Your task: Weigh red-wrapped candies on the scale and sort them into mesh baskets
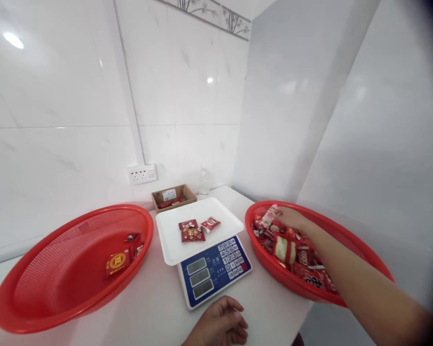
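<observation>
My right hand (pixel 287 217) reaches into the right red basket (pixel 377 269), its fingertips closed on the end of a pink-and-white snack packet (pixel 269 216). Many red wrapped snacks (pixel 305 255) lie heaped below it, along with a pale-coloured packet (pixel 285 250). My left hand (pixel 223 323) rests on the table in front of the scale, loosely curled and holding nothing. On the white tray (pixel 171 251) of the blue digital scale (pixel 216 271) lie a red packet with yellow lettering (pixel 193 234) and two smaller red packets (pixel 211 223).
The left red basket (pixel 32 288) holds a red packet with a yellow circle (pixel 116 262) and a few small ones. Behind the scale stand a cardboard box (pixel 187 193) with red packets and a clear bottle (pixel 204 182). Walls with a socket (pixel 142 174) close off the back and right.
</observation>
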{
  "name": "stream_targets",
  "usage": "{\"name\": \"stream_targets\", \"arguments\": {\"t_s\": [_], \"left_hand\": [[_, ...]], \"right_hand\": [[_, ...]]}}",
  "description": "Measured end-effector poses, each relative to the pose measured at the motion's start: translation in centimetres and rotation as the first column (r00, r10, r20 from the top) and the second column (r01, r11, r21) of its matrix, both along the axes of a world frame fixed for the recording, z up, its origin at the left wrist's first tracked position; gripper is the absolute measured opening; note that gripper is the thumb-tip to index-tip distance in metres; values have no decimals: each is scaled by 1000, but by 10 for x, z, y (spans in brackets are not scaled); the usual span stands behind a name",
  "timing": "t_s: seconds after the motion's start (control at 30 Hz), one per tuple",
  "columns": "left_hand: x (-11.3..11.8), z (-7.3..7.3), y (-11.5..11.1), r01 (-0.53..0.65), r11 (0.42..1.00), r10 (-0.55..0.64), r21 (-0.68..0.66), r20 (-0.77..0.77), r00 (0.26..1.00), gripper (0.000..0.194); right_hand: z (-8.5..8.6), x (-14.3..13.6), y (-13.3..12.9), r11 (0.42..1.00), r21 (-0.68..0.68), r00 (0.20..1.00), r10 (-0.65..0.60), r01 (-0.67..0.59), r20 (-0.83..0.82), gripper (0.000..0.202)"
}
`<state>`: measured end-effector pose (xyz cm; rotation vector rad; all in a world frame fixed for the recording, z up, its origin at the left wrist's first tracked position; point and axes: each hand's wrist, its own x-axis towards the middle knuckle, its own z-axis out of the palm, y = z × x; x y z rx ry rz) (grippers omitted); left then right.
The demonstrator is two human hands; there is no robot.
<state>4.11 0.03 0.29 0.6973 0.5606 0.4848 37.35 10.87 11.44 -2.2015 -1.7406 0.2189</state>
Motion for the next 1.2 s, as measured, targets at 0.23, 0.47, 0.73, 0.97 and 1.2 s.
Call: {"name": "stream_targets", "arguments": {"t_s": [0.23, 0.47, 0.73, 0.97, 1.2], "left_hand": [[1, -8, 4, 16, 1000, -15, -6, 21, 1000, 39], [1, -7, 3, 6, 1000, -6, -14, 24, 1000, 39], [0, -4, 3, 12, 1000, -11, -28, 34, 999, 37], [0, -5, 4, 14, 1000, -14, -19, 31, 999, 39], [2, -5, 4, 9, 1000, -9, -29, 3, 1000, 42]], "right_hand": [[-44, 12, -15, 978, -208, 998, -6, 20, 67, 74], [-46, 16, -10, 988, -140, 993, -55, 70, 107, 54], [-35, 21, -11, 991, -4, 990, -132, 132, -54, 8], [-33, 21, -18, 981, -1, 959, -191, 195, -210, 22], [-33, 27, -15, 981, 23, 973, -186, 191, -136, 29]]}}
